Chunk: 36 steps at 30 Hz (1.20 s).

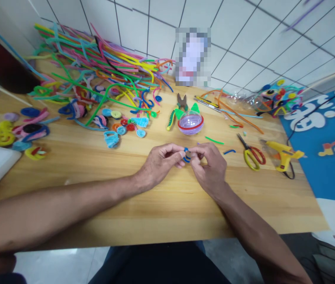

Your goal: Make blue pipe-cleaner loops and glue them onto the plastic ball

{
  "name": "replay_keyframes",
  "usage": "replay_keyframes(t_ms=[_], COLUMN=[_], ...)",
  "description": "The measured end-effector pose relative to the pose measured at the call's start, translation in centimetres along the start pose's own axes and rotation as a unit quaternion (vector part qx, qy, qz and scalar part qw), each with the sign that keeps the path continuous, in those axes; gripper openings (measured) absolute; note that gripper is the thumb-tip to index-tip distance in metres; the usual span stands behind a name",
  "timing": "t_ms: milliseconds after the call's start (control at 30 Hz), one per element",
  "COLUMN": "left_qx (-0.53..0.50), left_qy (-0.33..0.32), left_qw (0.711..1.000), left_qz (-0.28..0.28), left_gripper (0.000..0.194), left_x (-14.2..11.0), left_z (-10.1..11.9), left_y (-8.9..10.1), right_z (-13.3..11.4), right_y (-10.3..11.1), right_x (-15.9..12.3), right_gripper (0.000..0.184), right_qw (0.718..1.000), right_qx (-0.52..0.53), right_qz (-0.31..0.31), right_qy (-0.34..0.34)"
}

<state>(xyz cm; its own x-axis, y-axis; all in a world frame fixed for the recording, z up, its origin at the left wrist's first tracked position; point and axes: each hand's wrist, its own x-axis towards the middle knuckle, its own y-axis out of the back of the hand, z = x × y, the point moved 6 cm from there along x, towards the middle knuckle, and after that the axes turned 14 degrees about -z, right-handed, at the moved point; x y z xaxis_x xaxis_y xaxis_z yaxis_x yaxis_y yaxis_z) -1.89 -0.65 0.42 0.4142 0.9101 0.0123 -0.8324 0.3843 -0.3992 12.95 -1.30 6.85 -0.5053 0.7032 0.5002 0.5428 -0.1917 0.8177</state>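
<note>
Between my fingertips, above the middle of the wooden table, is a short curled piece of blue pipe cleaner (187,159). My left hand (166,157) pinches it from the left with thumb and forefinger. From the right, my right hand (209,162) closes on it too; its fingers hide part of the piece. Just beyond the hands sits a clear ball (190,118) with a purple coiled lower half, a red band and green pointed ears. A green pipe cleaner scrap (214,140) and a blue scrap (229,151) lie near my right hand.
Pliers (172,118) lie left of the ball. Scissors (252,153) and a yellow glue gun (284,153) are on the right. A large heap of pipe cleaners (105,59) fills the back left, with small coiled shapes (121,128) before it. A blurred phone (192,57) leans on the tiled wall.
</note>
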Motion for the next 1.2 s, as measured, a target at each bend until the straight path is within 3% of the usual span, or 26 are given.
replay_keyframes(t_ms=[1200], left_qx=[0.011], left_qy=[0.006], left_qw=[1.000], left_qz=[0.000], left_gripper=[0.033], left_x=[0.02], left_z=[0.09], left_y=[-0.05], right_z=[-0.04], right_y=[0.06], right_x=[-0.10], right_gripper=[0.026], right_qw=[1.000], right_qx=[0.002], right_qz=[0.002], right_qy=[0.007])
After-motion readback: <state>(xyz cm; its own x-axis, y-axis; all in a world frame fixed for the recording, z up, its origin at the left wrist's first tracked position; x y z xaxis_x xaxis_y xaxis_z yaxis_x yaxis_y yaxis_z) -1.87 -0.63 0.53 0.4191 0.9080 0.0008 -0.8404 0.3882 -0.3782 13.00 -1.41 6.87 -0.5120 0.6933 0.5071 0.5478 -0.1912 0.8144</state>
